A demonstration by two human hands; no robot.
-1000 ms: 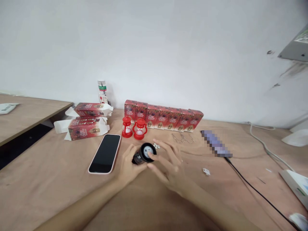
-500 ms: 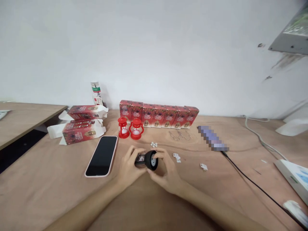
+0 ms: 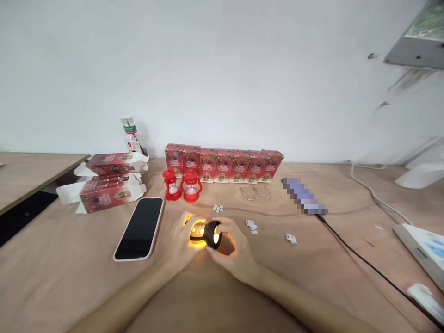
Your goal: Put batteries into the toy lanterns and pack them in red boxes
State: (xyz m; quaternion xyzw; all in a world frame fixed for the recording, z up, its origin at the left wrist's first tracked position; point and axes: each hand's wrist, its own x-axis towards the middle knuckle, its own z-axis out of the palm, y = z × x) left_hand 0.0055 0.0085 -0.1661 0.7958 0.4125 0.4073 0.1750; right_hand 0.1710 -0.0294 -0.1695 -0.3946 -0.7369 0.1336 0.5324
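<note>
A small black lantern [image 3: 204, 233] lies on its side between both of my hands, glowing orange. My left hand [image 3: 182, 243] wraps round its globe end. My right hand [image 3: 233, 252] grips its black base, fingers curled over it. Two red lanterns [image 3: 182, 185] stand upright just beyond, unlit. A row of several red boxes [image 3: 224, 165] lines the wall behind them.
A black phone [image 3: 138, 228] in a pink case lies left of my hands. Two opened red boxes [image 3: 107, 185] lie at the far left beside a bottle [image 3: 130, 135]. Small round white pieces [image 3: 218, 208], wire hooks [image 3: 258, 193], white tabs [image 3: 251, 226] and a black cable [image 3: 364, 267] lie to the right.
The black lantern, dark before, now glows orange. My right hand has turned on its base, and both hands have come slightly nearer to me on the table.
</note>
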